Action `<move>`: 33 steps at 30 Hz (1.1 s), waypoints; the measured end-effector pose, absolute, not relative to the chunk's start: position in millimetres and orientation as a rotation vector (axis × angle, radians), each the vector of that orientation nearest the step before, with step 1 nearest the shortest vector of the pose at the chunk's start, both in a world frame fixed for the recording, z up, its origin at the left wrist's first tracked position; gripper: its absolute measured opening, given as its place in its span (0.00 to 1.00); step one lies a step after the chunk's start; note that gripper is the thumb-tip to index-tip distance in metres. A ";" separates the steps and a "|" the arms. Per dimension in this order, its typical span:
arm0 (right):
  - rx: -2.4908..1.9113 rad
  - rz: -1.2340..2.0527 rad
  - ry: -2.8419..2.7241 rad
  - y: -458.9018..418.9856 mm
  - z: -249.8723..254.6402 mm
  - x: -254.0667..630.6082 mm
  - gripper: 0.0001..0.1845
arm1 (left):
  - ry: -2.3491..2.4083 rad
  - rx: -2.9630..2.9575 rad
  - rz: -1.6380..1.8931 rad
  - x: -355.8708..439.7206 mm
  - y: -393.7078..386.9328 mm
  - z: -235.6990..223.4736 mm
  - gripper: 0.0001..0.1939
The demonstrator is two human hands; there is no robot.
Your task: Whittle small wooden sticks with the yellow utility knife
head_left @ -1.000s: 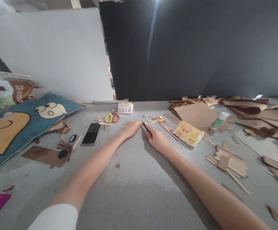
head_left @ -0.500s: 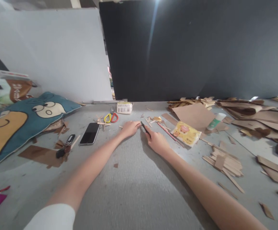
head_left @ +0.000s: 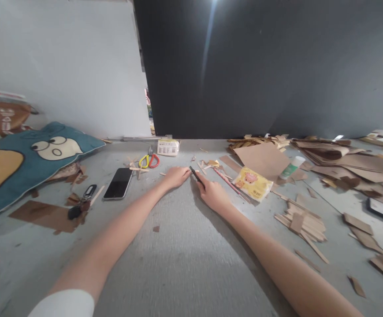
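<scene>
I read both grips from the head view. The right grip is closed around a slim dark tool. The tool emerges on the thumb-and-forefinger side of the grip. Its exposed length slants forward and to the left, its far end just beside the fingertips of the left grip. I cannot tell whether that end touches them.

The left grip lies low over the worktop, palm down, fingers together and directed toward the tool. I cannot confirm how far it is open, or whether anything is pinched under the fingertips; that area is too small and partly hidden.

Positions relative to the right grip are as follows. A red-and-white striped strip lies just to its right. A yellow packet lies beyond the strip, on the same side. A brown sheet lies behind the packet, and a green-and-white tube rests tilted at the sheet's right side.

Positions relative to the left grip: a phone lies to its left, screen dark. A hand tool with one yellow and one red handle lies ahead and to the left, near a white packet.
</scene>
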State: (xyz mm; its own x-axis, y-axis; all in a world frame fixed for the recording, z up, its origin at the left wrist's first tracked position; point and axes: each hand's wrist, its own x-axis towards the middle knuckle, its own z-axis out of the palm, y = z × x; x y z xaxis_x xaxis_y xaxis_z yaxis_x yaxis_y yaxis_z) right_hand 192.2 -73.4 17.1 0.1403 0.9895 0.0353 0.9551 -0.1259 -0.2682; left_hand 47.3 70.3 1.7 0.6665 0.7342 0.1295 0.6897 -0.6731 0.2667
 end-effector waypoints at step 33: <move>-2.105 0.146 -1.714 -83.6 7.0 196.9 0.26 | 1.115 2.783 0.370 49.0 70.9 -1.0 0.18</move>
State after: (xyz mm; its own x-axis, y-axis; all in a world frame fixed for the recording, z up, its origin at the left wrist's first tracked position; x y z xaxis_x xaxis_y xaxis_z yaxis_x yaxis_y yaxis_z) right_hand 196.9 -83.6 7.0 0.2341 0.9555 0.1795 0.9114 -0.1515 -0.3826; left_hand 49.0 70.9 -1.0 0.6986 0.6925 0.1802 0.6631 -0.7212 0.2007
